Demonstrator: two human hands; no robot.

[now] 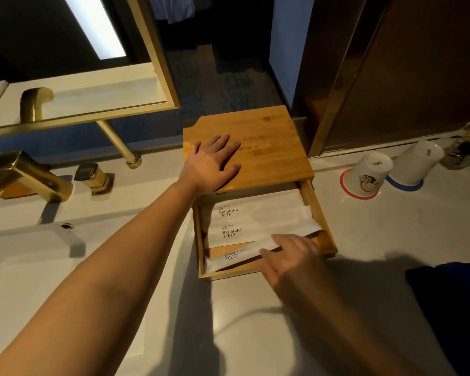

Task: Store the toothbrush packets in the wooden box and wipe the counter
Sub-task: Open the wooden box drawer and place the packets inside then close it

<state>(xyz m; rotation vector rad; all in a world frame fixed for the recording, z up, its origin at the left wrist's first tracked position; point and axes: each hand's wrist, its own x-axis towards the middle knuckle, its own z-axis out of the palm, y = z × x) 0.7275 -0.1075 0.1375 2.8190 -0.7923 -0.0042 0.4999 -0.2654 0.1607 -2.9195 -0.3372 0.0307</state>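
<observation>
Packets going into the drawer, counter wipe not yet begun

Left hand (212, 165) lies flat, fingers spread wide, on the lid of the wooden box (255, 147), holding nothing. Likely reason: it pins the box so it won't slide while the drawer (324, 232) sticks out toward 6 o'clock. Right hand (288, 256), blurred, reaches over the drawer's front-right part w/ fingers extended on the nearest toothbrush packet (236, 257); can't tell if it pinches the packet or just presses it down. That packet sits askew, one end seemingly up over the others, so prob. it is being nudged flat.

Two more packets (244, 221) marked "BRUSHING TEETH" lie side by side in the drawer at 12 o'clock of the askew one; a further one peeks from under the lid. All packets in view are in the drawer, none on the counter (391, 234).

Around: brass faucet (25, 175) and sink (33, 280) at 9 o'clock of the box; two upturned cups (369, 172) at 3 o'clock, well apart. Dark blue cloth (451, 308), maybe the wiping rag, at 4 o'clock at frame edge.

In the way: the raised packet end could snag the lid edge when the drawer shuts. Cups sit on the area to wipe.
</observation>
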